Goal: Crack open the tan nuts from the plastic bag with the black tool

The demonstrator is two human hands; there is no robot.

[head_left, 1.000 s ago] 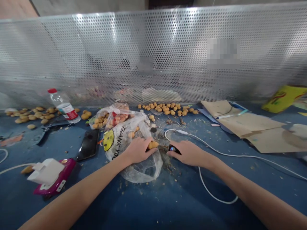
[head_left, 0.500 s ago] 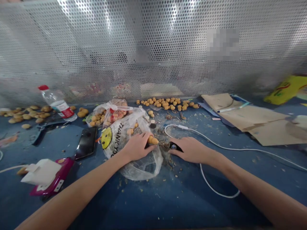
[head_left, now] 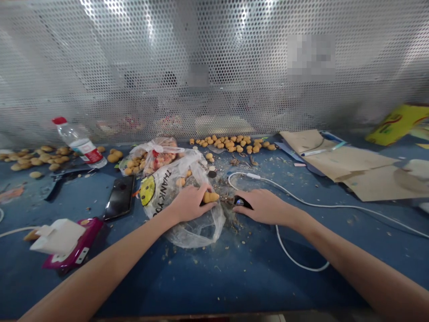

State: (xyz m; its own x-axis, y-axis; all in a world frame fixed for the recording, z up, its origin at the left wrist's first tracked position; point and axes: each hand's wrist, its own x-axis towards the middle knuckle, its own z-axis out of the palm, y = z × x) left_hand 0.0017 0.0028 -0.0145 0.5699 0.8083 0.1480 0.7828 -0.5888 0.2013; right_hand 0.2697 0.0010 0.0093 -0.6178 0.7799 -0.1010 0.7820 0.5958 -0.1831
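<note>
Now my left hand (head_left: 188,204) pinches a tan, gourd-shaped piece (head_left: 211,197) facing the black-handled metal tool (head_left: 243,202) my right hand (head_left: 268,206) clasps, seemingly for aligning, with steadiness needed next.

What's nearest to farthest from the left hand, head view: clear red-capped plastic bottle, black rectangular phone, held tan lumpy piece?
1. Tan lumpy piece: held in the left hand.
2. Black phone: to the hand's left.
3. Clear bottle: farther left, toward the back.
</note>
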